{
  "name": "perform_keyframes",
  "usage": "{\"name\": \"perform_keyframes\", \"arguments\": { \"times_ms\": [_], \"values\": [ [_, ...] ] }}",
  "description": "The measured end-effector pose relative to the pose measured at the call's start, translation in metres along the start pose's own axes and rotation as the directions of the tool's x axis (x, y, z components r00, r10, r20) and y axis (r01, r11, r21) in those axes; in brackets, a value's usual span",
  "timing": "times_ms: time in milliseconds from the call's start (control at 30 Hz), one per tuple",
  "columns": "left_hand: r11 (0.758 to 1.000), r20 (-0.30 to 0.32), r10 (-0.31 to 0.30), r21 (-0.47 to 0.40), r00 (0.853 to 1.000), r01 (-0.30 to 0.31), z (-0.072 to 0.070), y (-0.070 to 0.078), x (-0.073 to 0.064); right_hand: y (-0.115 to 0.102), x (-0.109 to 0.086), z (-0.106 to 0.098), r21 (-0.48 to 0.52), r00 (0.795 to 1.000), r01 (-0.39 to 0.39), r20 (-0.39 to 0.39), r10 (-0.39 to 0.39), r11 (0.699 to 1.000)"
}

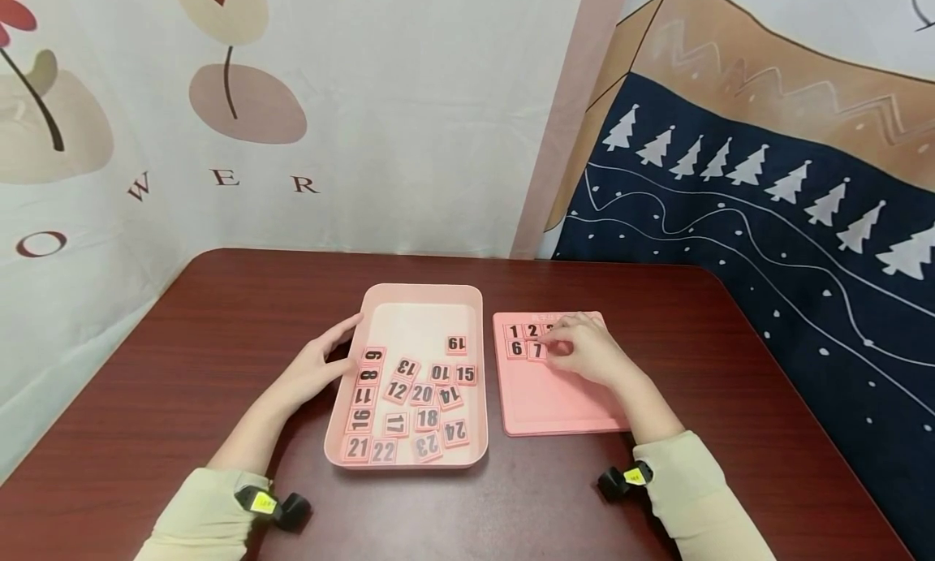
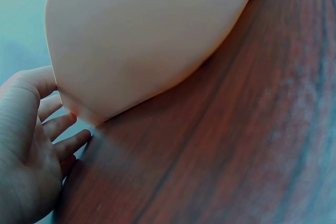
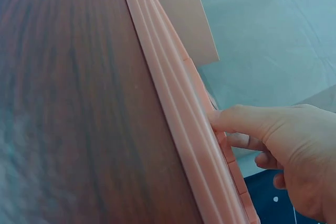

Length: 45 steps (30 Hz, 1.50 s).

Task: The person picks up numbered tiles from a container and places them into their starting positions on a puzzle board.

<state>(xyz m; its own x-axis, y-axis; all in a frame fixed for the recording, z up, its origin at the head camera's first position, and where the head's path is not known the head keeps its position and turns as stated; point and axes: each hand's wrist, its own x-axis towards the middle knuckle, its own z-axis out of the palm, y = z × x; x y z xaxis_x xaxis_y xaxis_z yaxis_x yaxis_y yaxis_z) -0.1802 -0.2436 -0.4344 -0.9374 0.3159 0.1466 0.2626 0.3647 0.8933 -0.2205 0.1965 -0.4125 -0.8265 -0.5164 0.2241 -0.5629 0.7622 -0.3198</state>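
Observation:
A light pink tray (image 1: 420,297) holds several loose number tiles, among them tile 19 (image 1: 456,345) and tile 21 (image 1: 357,447). My left hand (image 1: 310,374) rests against the tray's left side, thumb and fingers spread along the outer wall (image 2: 131,35). Right of the tray lies a pink square board (image 1: 555,399) with tiles 1, 2 and 6 in its upper rows. Thumb and forefinger of my right hand (image 1: 588,350) pinch the number 7 tile (image 1: 536,351) beside tile 6 (image 1: 515,349). That hand partly covers tile 3 and hides the board's upper right.
Tray and board stand side by side on a dark red-brown wooden table (image 1: 241,317). A pale printed curtain (image 1: 409,139) hangs behind, with a dark blue tree-patterned cloth (image 1: 730,212) at the right. Both wrists carry black devices.

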Motion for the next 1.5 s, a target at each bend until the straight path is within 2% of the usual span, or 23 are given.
{"name": "perform_keyframes", "arguments": {
  "times_ms": [300,500,633,800,967,1067,1267,1500],
  "values": [
    [1.0,-0.002,-0.003,0.021,1.0,0.003,0.0,0.0,0.0,-0.006,0.0,-0.002,-0.041,1.0,-0.012,0.002,0.013,0.999],
    [1.0,-0.004,-0.001,0.022,1.0,0.001,-0.001,0.0,0.0,-0.007,0.0,0.001,-0.011,0.999,-0.004,-0.038,0.004,1.0],
    [1.0,-0.005,-0.002,0.014,1.0,0.002,0.0,-0.001,0.0,-0.01,0.001,0.0,-0.024,0.997,0.023,-0.078,-0.025,0.999],
    [1.0,-0.002,0.004,0.007,1.0,-0.004,0.0,-0.002,0.0,-0.034,0.009,-0.008,0.043,0.988,0.059,-0.143,-0.052,0.997],
    [1.0,-0.002,0.005,0.004,1.0,-0.005,-0.001,-0.003,0.0,-0.069,0.023,-0.013,0.103,0.982,0.12,-0.161,-0.103,0.987],
    [1.0,-0.001,0.003,-0.003,1.0,-0.003,0.0,-0.003,0.001,-0.088,0.032,-0.013,0.092,0.98,0.156,-0.142,-0.142,0.983],
    [1.0,-0.006,0.01,0.003,1.0,-0.01,0.0,-0.001,0.001,-0.124,0.05,-0.007,0.113,0.975,0.223,-0.053,-0.218,0.968],
    [1.0,0.0,0.006,-0.023,1.0,-0.006,0.0,-0.002,0.001,-0.153,0.075,0.004,0.164,0.951,0.284,0.078,-0.299,0.945]
  ]
}}
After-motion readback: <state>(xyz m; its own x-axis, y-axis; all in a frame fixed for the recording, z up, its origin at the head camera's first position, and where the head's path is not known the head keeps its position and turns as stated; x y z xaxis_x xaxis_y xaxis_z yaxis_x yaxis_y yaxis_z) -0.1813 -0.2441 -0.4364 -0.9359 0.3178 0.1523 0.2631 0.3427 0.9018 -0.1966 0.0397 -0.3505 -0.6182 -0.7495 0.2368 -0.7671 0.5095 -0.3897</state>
